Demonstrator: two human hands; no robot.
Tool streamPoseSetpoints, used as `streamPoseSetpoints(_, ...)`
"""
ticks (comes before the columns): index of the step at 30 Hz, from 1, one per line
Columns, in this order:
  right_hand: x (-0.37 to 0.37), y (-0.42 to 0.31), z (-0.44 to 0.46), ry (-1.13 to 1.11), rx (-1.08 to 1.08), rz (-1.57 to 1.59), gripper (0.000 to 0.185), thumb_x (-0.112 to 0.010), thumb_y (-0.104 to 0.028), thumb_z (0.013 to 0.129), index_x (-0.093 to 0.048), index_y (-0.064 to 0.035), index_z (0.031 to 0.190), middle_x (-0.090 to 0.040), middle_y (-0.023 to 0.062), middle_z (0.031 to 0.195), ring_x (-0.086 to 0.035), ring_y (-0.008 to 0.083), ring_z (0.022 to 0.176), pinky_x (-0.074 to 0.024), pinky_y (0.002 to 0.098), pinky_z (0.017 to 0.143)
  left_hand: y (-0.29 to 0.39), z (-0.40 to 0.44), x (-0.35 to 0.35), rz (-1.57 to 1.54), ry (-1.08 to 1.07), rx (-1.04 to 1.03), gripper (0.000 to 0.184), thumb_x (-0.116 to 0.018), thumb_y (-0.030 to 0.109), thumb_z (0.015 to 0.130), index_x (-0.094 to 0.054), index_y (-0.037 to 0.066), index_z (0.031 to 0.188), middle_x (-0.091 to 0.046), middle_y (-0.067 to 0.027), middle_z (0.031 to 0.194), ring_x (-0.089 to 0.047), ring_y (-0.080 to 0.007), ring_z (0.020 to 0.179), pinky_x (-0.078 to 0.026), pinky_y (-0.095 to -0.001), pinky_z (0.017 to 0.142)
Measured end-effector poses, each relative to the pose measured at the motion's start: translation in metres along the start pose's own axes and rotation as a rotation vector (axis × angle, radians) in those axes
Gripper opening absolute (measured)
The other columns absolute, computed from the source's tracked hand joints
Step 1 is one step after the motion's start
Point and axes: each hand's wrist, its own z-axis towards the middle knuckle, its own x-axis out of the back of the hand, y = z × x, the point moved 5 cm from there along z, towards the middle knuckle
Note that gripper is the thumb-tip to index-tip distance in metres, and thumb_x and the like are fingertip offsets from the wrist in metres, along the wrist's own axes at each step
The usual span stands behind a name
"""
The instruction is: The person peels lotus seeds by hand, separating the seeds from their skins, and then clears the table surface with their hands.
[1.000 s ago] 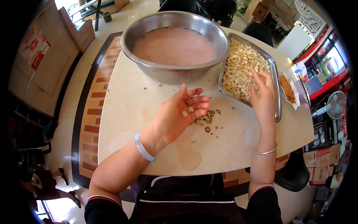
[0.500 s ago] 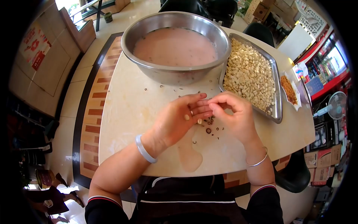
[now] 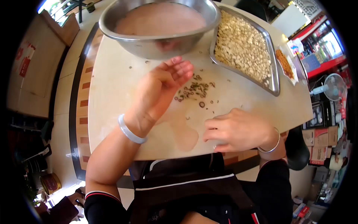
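Note:
My left hand (image 3: 166,87) is raised over the table just below the steel basin (image 3: 160,46), palm turned to the right. Its fingers are stretched out and slightly bent; no seed shows in it, though part of the palm is hidden. Low over the front edge of the table, my right hand (image 3: 238,130) has its fingers curled inward. A small pale spot shows at a fingertip, too small to tell what it is. Between the hands lies a scatter of small dark rings and bits (image 3: 195,89). Cloudy pinkish liquid (image 3: 160,18) stands in the basin.
Pale seeds (image 3: 244,44) fill a metal tray (image 3: 275,84) at the back right. Beside it, orange-brown crumbs (image 3: 284,63) lie on white paper. A wet patch (image 3: 186,138) marks the near tabletop (image 3: 112,104). A fan (image 3: 333,86) stands farther right.
The hands have parted: my left moved up and left toward the basin, my right down toward the table edge. Pale seeds seen in my left palm no longer show. The view has tilted down.

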Motion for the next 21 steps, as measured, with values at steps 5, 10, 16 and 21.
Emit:
streamPoseSetpoints(5,-0.023,0.013,-0.024,0.199,0.004,0.217,0.012,-0.069,-0.004,0.081,-0.062,-0.0043,0.090,-0.058,0.0061,0.092,-0.063,0.0248,0.076,-0.0511,0.0344,0.067,-0.005,-0.011,-0.011,0.036,-0.010,-0.005,0.025,-0.041,-0.007,0.094,-0.045,-0.007,0.119,-0.051,-0.0245,0.124,-0.057,-0.0323,0.111,-0.048,-0.0384,0.105)
streamPoseSetpoints(10,0.002,0.019,-0.029,0.651,-0.072,0.884,0.018,-0.062,0.006,0.087,-0.066,0.0007,0.103,-0.060,0.0066,0.100,-0.065,0.0173,0.091,-0.0533,0.0293,0.079,-0.017,-0.004,0.005,0.089,-0.108,0.171,0.024,-0.045,0.013,0.103,-0.051,-0.005,0.116,-0.063,-0.0138,0.105,-0.062,-0.0179,0.090,-0.052,-0.0282,0.083)
streamPoseSetpoints(16,0.011,0.047,-0.018,1.054,-0.105,1.000,0.024,-0.064,0.004,0.088,-0.065,0.0002,0.112,-0.065,0.0058,0.104,-0.063,0.0146,0.094,-0.0525,0.0289,0.083,-0.018,-0.024,-0.024,0.347,-0.249,0.291,0.027,-0.058,0.027,0.099,-0.063,0.001,0.108,-0.061,0.0002,0.089,-0.050,-0.0060,0.070,-0.039,-0.0198,0.060)
streamPoseSetpoints(21,0.032,0.044,0.007,1.065,-0.045,0.556,0.028,-0.068,0.003,0.085,-0.067,-0.0029,0.112,-0.066,0.0047,0.104,-0.062,0.0127,0.087,-0.0504,0.0278,0.078,-0.015,-0.026,-0.026,0.301,-0.258,0.261,0.024,-0.066,0.026,0.095,-0.066,0.003,0.102,-0.059,0.0034,0.082,-0.045,-0.0024,0.065,-0.032,-0.0178,0.054)
